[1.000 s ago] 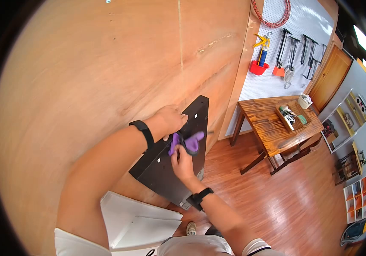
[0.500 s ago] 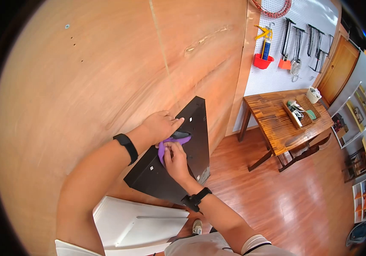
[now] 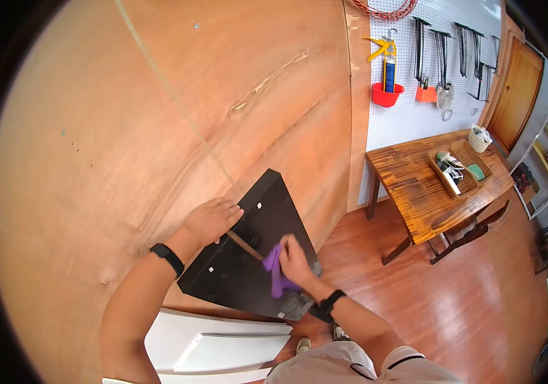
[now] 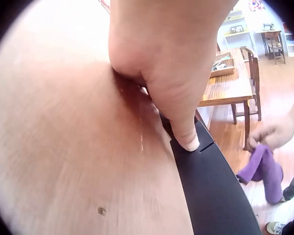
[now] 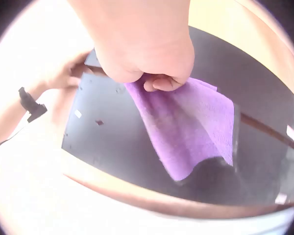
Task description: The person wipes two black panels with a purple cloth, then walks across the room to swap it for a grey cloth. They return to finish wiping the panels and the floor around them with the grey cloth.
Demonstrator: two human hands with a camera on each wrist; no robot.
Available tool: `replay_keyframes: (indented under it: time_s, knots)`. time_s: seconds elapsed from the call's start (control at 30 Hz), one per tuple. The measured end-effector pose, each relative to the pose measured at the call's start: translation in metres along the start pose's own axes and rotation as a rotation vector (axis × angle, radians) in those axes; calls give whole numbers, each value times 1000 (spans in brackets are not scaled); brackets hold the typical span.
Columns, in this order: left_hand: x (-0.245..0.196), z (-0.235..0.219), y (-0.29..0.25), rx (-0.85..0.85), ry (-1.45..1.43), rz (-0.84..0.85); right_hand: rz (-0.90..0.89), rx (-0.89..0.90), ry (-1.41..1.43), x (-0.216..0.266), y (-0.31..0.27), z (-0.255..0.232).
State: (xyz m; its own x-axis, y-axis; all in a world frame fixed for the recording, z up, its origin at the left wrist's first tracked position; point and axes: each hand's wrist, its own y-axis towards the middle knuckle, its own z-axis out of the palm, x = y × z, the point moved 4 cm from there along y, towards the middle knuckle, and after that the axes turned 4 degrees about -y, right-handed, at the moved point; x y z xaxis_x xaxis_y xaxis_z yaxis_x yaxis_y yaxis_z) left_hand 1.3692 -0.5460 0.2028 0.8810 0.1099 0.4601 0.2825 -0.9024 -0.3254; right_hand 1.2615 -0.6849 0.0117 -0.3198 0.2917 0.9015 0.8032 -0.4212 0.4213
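A dark, angular black panel [image 3: 242, 281] stands against the wooden wall [image 3: 159, 128], with a brown strip [image 3: 245, 246] running across its face. My left hand [image 3: 210, 221] rests on its wall-side edge. In the left wrist view the thumb [image 4: 190, 142] lies straight on the panel's black top; the other fingers are hidden there. Over the panel's face, my right hand [image 3: 294, 261] grips a purple cloth [image 3: 278, 275] in curled fingers. The cloth [image 5: 191, 132] hangs down in folds from the fist in the right wrist view, covering part of the brown strip.
White boards [image 3: 223, 352] lean low beside the wall, near my feet. To the right stands a wooden table [image 3: 421, 205] with a wicker tray [image 3: 462, 192] and a chair [image 3: 472, 237]. Clamps and a caulking gun [image 3: 386, 61] hang on a white pegboard [image 3: 408, 121].
The right hand has drawn the purple cloth away from the left hand, down toward the panel's lower right, uncovering the brown strip. The left hand stays at the panel's edge. The view has shifted.
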Motion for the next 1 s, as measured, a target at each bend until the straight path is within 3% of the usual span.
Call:
replay_keyframes:
  time_s: [0.03, 0.1, 0.17, 0.2, 0.23, 0.37, 0.43, 0.5, 0.63, 0.7, 0.83, 0.9, 0.93, 1.0]
  knots:
    - [0, 1, 0, 3, 12, -6, 29, -33, 34, 15, 35, -10]
    - [0, -1, 0, 21, 26, -20, -77, -178, -1, 29, 90, -15]
    - [0, -4, 1, 35, 33, -2, 77, -124, 238, 29, 116, 1]
    - [0, -5, 0, 52, 37, -1, -186, -165, -1, 24, 114, 13]
    - [-1, -7, 1, 44, 38, -7, -206, -145, -46, 27, 102, 22]
    - [-1, -7, 2, 37, 30, -16, -143, 310, 1, -14, 7, 51]
    - [-1, 0, 0, -3, 26, -12, -69, 320, 65, -32, -8, 39]
    - [1, 1, 0, -38, 17, -23, -4, 15, 38, -28, 17, 7]
    - [0, -10, 5, 53, 17, -21, -201, -176, 61, 40, 136, -38]
    - [-2, -12, 6, 89, 10, -10, -293, -152, 58, 48, 174, -36]
    - [2, -9, 6, 118, -7, -13, -227, 5, -33, -13, 143, -16]
    - [2, -4, 6, 96, -26, -14, -144, 159, -141, -84, 84, -12]
    - [-1, -9, 7, 114, 15, -33, -94, 150, -111, -123, 43, -17]
    - [-4, -8, 6, 112, 7, -48, 147, 178, -224, -175, -33, -49]
